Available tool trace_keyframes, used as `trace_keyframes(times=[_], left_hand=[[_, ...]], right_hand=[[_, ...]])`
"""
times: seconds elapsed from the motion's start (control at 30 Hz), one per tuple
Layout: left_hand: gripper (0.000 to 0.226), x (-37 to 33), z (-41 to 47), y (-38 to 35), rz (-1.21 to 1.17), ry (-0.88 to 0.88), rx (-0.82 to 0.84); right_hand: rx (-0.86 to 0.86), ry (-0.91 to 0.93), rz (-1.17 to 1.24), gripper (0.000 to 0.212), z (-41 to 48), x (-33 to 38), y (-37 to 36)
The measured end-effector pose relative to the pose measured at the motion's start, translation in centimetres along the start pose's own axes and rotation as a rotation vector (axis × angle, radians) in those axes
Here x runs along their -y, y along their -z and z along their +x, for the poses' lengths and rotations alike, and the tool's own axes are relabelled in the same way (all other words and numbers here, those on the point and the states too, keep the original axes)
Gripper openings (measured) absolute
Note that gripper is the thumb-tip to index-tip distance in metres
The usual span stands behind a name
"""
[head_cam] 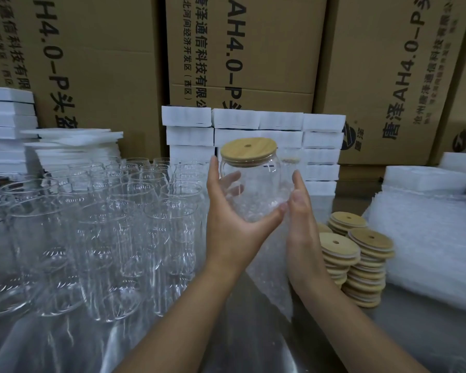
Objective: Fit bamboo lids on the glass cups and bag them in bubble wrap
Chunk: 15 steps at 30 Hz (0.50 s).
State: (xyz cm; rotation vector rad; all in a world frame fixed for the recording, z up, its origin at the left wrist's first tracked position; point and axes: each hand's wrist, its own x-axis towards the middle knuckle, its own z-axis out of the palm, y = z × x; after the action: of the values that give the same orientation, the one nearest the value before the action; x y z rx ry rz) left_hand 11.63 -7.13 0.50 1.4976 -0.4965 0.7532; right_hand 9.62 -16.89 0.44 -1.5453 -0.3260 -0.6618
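Note:
A clear glass cup [253,189] with a round bamboo lid [248,148] on top is held up above the table's middle. My left hand [228,211] cups it from the left and underneath. My right hand [303,211] is at its right side, and a clear bubble-wrap bag [269,267] hangs down beneath the cup between my hands. Several open glass cups [97,219] stand crowded on the left. Stacks of bamboo lids [361,262] sit to the right of my right hand. A pile of bubble-wrap bags [431,243] lies at the far right.
White foam boxes [256,135] are stacked behind the cup, and more white foam pieces [65,149] are piled at the back left. Large brown cartons [242,49] form a wall at the back. The table [226,345] has a shiny metal surface.

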Motion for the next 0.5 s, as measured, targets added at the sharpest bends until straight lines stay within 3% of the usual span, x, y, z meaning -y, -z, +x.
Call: trace_keyframes(times=[0.13,0.3,0.4,0.5], left_hand=[[0.111,0.12,0.05,-0.08,-0.099,0.022,-0.058],[0.093,0.08,-0.01,-0.13,-0.187,0.034,-0.068],[0.081,-0.1,0.21,-0.09,-0.267,0.1,-0.026],[0.064,-0.19,0.64,0.22,-0.365,0.148,-0.053]], right_hand=[[0.085,-0.046,0.029,0.087,0.15,-0.75,-0.08],[0.17,-0.088,-0.051,0.088,-0.18,-0.53,-0.14],[0.196,-0.091,-0.016,0.073,-0.24,-0.54,-0.11],[0.168,-0.08,-0.049,0.085,-0.05,-0.75,-0.08]])
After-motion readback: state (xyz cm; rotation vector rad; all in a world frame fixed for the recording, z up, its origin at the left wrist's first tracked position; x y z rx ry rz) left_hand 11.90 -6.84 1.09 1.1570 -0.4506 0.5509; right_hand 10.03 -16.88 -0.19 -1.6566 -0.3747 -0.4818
